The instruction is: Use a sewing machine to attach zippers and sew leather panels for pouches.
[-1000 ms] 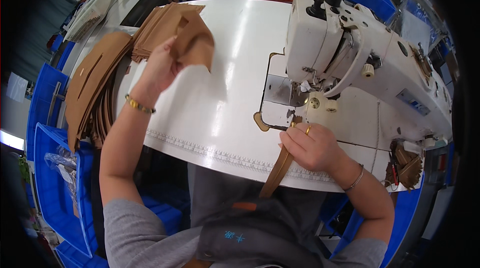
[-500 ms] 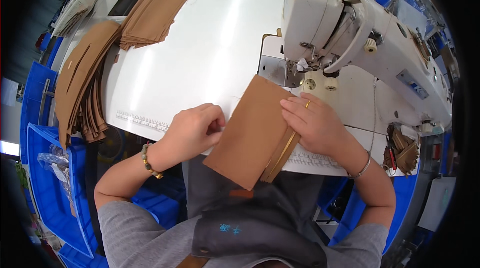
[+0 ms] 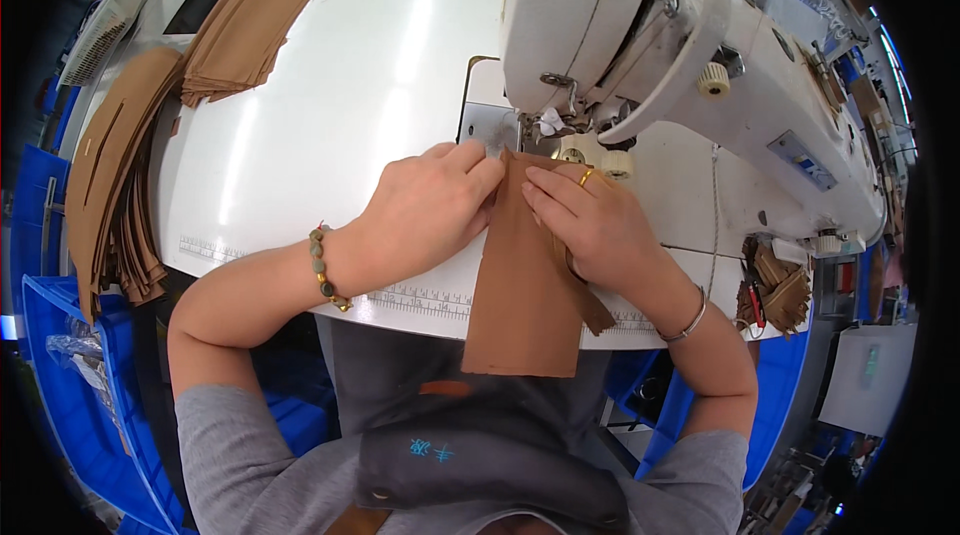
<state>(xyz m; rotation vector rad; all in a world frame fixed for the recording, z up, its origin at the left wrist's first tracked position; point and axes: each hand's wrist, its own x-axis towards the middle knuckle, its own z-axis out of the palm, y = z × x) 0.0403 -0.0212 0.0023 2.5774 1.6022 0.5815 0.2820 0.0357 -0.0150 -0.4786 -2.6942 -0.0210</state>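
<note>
Just in front of the white sewing machine's needle area lies a brown rectangular panel, hanging over the table's front edge toward me. My left hand has its fingers curled at the panel's upper left corner, beside the metal plate. My right hand lies on the upper right of the panel, fingers bent and pressed on it. A narrower brown strip pokes out from under the panel on the right; its far end is hidden.
The white table holds a stack of brown panels, long curved pieces at left, and brown scraps with red-handled snips at right. Blue bins stand beside and below the table.
My left hand has brought a panel from the back-left stack onto the strip, then both hands moved it up to the needle area. My left fingers moved right onto its corner.
</note>
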